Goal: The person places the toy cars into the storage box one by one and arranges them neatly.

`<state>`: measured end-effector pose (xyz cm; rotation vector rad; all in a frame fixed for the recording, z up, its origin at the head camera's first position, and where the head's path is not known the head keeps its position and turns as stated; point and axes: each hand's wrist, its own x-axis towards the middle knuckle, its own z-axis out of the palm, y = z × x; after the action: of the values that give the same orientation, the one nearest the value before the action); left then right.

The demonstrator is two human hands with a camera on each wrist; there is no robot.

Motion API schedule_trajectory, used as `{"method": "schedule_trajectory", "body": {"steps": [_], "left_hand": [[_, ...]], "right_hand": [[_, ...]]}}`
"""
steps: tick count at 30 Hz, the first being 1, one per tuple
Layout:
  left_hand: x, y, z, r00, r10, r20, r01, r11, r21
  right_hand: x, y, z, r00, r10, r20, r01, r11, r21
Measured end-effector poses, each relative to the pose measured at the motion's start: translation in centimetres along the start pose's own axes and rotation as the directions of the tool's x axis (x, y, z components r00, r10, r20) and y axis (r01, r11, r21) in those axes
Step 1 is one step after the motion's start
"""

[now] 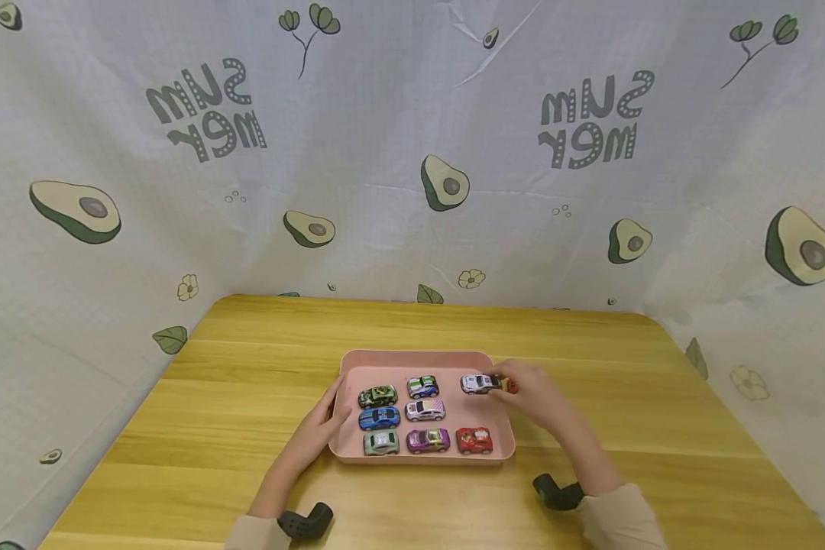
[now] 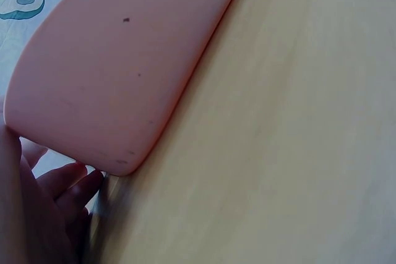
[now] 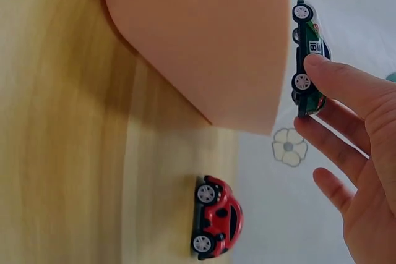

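Observation:
A pink tray (image 1: 422, 461) holds several small toy cars, among them a blue car (image 1: 380, 418), a purple car (image 1: 428, 441) and a red car (image 1: 474, 441). My left hand (image 1: 314, 428) holds the tray's left wall, thumb over the rim and fingers outside; those fingers (image 2: 73, 185) show beside the tray's corner in the left wrist view. Over the tray's back right part, my right hand (image 1: 532, 391) pinches a toy car (image 1: 477, 383) between thumb and fingers. In the right wrist view that toy car (image 3: 307, 60) has a green side marked 18.
On the wooden table (image 1: 626, 397), a red and black toy car (image 3: 216, 217) stands outside the tray, near the right hand. A white curtain (image 1: 385, 153) printed with avocados hangs behind the table and along its sides. Black devices are worn at both wrists.

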<state>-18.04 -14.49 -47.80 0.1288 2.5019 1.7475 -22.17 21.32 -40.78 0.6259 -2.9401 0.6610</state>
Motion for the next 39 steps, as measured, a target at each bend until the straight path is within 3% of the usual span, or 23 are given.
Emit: {"method": "schedule_trajectory", "body": {"steps": [16, 25, 39], "left_hand": [[0.0, 0.0, 0.0, 1.000, -0.003, 0.003, 0.003, 1.000, 0.003], [0.1, -0.1, 0.0, 1.000, 0.002, 0.009, -0.002, 1.000, 0.003], [0.1, -0.3, 0.0, 1.000, 0.007, 0.009, -0.008, 1.000, 0.014]], "right_hand": [[-1.1, -0.9, 2.4, 0.999, 0.030, 0.024, -0.029, 0.999, -0.020], [-0.9, -1.2, 3.0, 1.000, -0.023, 0.018, 0.025, 0.997, -0.073], [-0.3, -1.2, 3.7, 0.995, 0.037, 0.093, -0.025, 0.991, -0.129]]}}
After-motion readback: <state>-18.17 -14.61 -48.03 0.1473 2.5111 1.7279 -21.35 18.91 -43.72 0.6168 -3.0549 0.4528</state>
